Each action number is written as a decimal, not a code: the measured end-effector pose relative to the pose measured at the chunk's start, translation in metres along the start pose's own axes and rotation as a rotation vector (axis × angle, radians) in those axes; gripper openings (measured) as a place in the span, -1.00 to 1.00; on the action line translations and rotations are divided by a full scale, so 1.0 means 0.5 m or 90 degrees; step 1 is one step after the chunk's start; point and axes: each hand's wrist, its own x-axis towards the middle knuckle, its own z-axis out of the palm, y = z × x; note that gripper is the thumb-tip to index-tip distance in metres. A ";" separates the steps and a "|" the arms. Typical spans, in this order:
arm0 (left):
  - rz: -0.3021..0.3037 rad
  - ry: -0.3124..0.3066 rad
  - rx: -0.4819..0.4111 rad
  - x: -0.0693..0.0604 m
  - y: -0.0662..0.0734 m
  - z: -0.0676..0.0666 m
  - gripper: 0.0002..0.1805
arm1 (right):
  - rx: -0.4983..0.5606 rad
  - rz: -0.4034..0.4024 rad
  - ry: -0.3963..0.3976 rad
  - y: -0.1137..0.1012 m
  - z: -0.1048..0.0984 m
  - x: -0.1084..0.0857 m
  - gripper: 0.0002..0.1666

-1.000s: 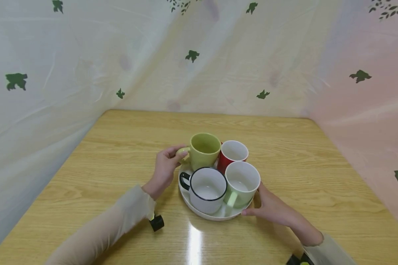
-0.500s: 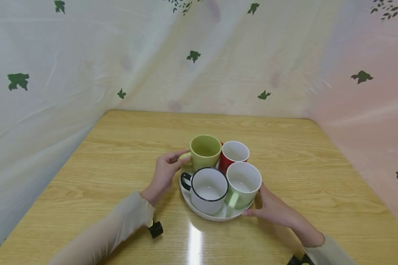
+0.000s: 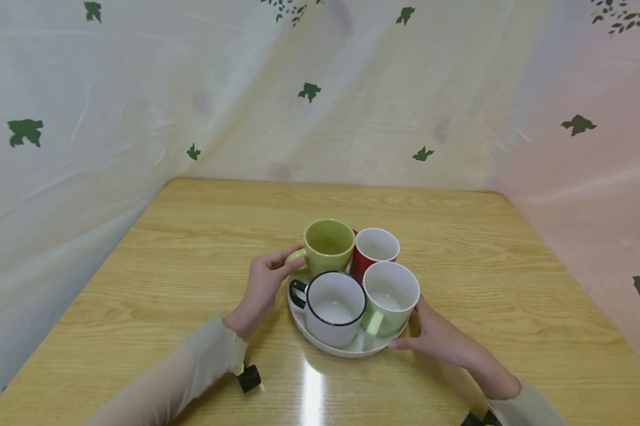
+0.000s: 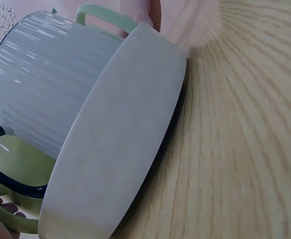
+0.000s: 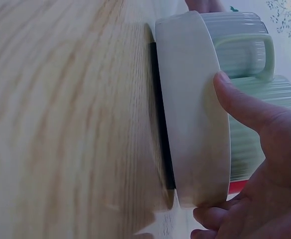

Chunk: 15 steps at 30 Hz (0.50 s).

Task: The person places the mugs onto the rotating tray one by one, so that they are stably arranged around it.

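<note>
My left hand (image 3: 260, 285) pinches the handle of a yellow-green mug (image 3: 327, 245) between thumb and fingers. That mug is at the back left of a round white dish (image 3: 320, 348) with a raised wall. Beside it stands a red mug (image 3: 360, 262) with a white inside, partly hidden. In front are a white mug (image 3: 333, 328) with a black rim and handle, and a pale green mug (image 3: 391, 319). My right hand (image 3: 439, 334) grips the dish at its right, thumb (image 5: 242, 102) on the rim and fingers round the side, close against the pale green mug.
The dish rests on a wooden table (image 3: 155, 284), near its middle. A cloth backdrop (image 3: 245, 106) with green bird prints rises behind the table and along both sides. A small black wrist camera (image 3: 249, 378) hangs under the left sleeve.
My left hand and the yellow-green mug have come slightly down and nearer. My right hand and the other mugs have hardly moved.
</note>
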 end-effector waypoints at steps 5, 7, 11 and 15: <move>-0.006 0.000 0.006 -0.009 0.003 0.000 -0.59 | 0.001 -0.003 0.001 0.000 0.003 -0.001 0.36; -0.005 0.004 0.009 -0.013 0.003 0.001 -0.58 | 0.000 0.001 0.002 -0.002 0.004 -0.001 0.37; -0.001 0.010 0.004 -0.016 0.000 -0.001 -0.58 | -0.001 0.004 0.007 -0.003 0.005 -0.002 0.37; -0.020 -0.007 0.006 -0.010 0.005 -0.015 -0.58 | 0.004 -0.005 -0.018 -0.002 -0.002 -0.005 0.38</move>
